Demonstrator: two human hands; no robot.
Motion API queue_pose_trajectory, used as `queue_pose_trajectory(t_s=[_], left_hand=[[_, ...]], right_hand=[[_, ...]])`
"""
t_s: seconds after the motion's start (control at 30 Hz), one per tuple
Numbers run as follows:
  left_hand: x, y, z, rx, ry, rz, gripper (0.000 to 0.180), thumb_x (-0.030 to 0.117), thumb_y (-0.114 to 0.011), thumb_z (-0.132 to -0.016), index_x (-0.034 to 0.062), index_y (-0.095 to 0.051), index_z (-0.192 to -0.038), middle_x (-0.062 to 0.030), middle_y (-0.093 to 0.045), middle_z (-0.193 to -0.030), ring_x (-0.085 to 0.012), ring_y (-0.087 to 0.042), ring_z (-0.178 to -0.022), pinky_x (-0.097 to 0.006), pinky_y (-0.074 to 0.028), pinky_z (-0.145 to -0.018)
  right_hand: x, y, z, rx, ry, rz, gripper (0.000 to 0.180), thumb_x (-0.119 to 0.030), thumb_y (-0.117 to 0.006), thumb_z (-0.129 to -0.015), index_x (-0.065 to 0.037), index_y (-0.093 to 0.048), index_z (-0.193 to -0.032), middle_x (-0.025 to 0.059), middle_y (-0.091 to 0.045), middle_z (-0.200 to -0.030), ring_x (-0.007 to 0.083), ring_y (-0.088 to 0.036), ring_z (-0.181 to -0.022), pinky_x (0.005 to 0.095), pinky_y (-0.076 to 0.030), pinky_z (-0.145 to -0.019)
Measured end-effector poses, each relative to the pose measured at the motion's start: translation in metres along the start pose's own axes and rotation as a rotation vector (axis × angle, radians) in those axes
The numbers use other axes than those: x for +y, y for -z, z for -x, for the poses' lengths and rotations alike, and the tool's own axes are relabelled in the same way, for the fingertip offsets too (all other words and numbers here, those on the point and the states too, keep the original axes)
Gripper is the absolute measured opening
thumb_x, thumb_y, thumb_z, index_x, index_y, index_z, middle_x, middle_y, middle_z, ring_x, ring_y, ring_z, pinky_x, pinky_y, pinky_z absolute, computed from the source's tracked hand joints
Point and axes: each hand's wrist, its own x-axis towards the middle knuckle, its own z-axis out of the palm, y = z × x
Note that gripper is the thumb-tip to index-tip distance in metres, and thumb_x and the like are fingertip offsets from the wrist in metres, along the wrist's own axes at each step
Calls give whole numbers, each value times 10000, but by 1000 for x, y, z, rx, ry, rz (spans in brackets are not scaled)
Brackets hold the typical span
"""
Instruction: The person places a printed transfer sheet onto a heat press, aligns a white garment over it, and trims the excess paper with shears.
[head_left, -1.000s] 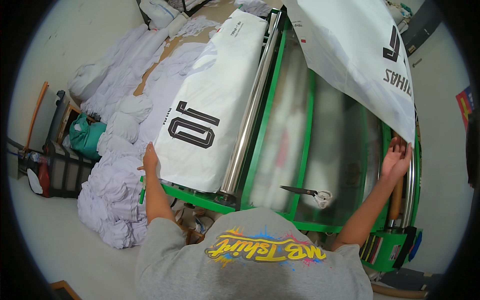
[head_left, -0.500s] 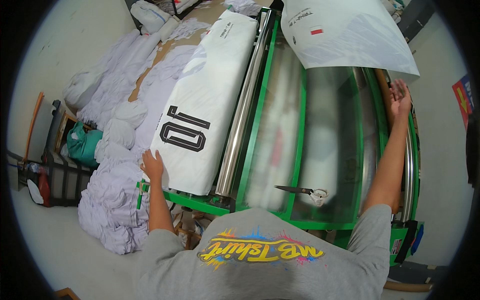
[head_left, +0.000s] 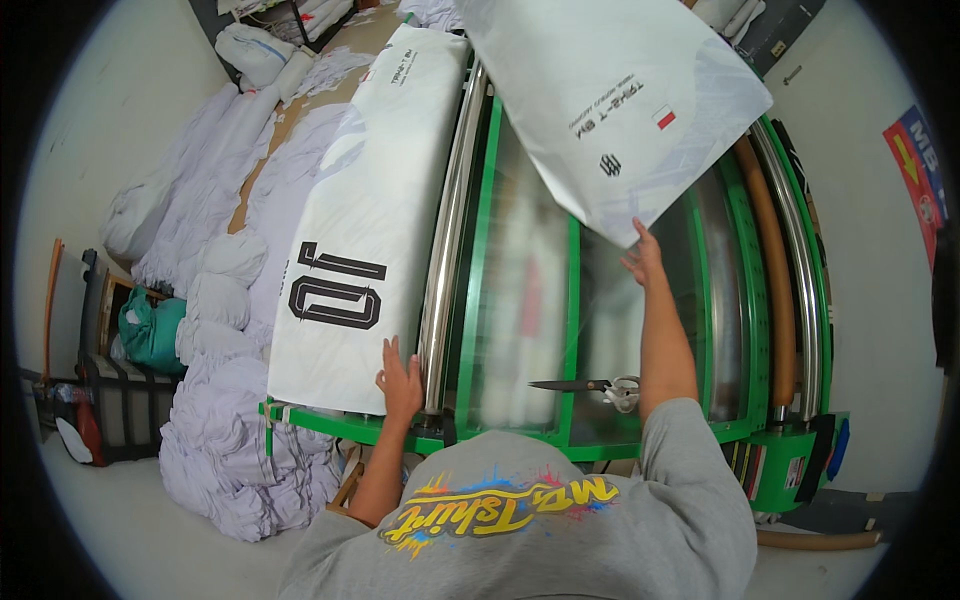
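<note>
A long white printed sheet (head_left: pixel 365 215) with black digits lies on the left side of a green-framed machine (head_left: pixel 575 385). Over its near right corner is my left hand (head_left: pixel 401 382), fingers apart, beside a shiny metal roller (head_left: pixel 451 240) and holding nothing. Another white printed sheet (head_left: pixel 640 90), with a small red and white patch, hangs in the air over the machine's far part. The low corner of this sheet is between the fingers of my right hand (head_left: pixel 645 256), though the exact grip is partly hidden. Scissors (head_left: pixel 600 388) rest on the machine's clear cover, below my right hand.
Heaps of pale fabric (head_left: pixel 235 440) line the machine's left side. A black crate (head_left: pixel 125 400) and a green bundle (head_left: pixel 152 330) stand farther left. Along the right run a brown tube (head_left: pixel 765 280) and another metal roller (head_left: pixel 797 260). A wall rises on the right.
My right hand has moved left from the machine's right side to the raised sheet's corner. That sheet has swung left and nearer. My left hand has shifted right along the near edge, as the view turned.
</note>
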Motion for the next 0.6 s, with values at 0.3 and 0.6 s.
queue_pose_trajectory(t_s=[0.3,0.6], left_hand=[[5,-44,5,-80,-17,-139,722,422,-517,-1163,99,-271,-1760,-266,-335,-1779,-419,-380,-1618,-705,-242,-1244],[33,-40,-19,-13,-161,13,651,376,-542,-1154,39,-398,-1692,-269,-364,-1758,-426,-361,-1628,-641,-269,-1276]], right_hand=[[62,15,9,91,74,51,555,-237,-942,-867,54,-706,-1276,131,-777,-1190,276,-752,-1021,411,-570,-791],[67,80,138,-198,117,-422,588,-30,-799,-958,63,-557,-1487,180,-738,-1357,332,-739,-1252,507,-580,-1138]])
